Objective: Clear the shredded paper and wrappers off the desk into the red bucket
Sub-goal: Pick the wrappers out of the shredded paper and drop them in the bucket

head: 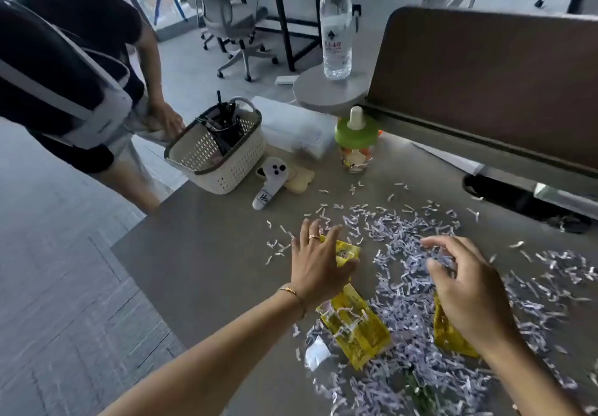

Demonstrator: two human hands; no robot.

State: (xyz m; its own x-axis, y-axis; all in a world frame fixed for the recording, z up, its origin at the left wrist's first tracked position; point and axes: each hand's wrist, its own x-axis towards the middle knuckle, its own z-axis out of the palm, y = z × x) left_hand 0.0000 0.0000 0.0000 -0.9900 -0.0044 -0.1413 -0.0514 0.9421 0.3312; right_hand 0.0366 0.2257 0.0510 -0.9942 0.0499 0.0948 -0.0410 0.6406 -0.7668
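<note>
The desk (210, 270) carries a wide drift of shredded paper (407, 289), thickest under and just beyond the right fingers and thinning to stray bits past the left fingertips. The red bucket is nowhere in view.

Three yellow wrappers lie in the shreds. The largest yellow wrapper (356, 328) sits below the left wrist, its long axis running from near the wrist down toward the right, strips of paper lying across it. A second yellow wrapper (449, 334) shows mostly under the right palm, so its direction is hard to judge. The small yellow wrapper (346, 250) lies under the left fingers, pointing away to the right.

The left hand (318, 260) presses down on that small wrapper, fingers spread and thumb curled at its edge; whether it is pinched or only pinned is unclear. The right hand (466, 289) hovers clawed over the shreds, fingers bent and apart, holding nothing that shows.

The likely risk: raking loose shreds sideways could push them off the near desk edge onto the floor, and a handful lifted loosely would shed pieces on the way to the bucket.
</note>
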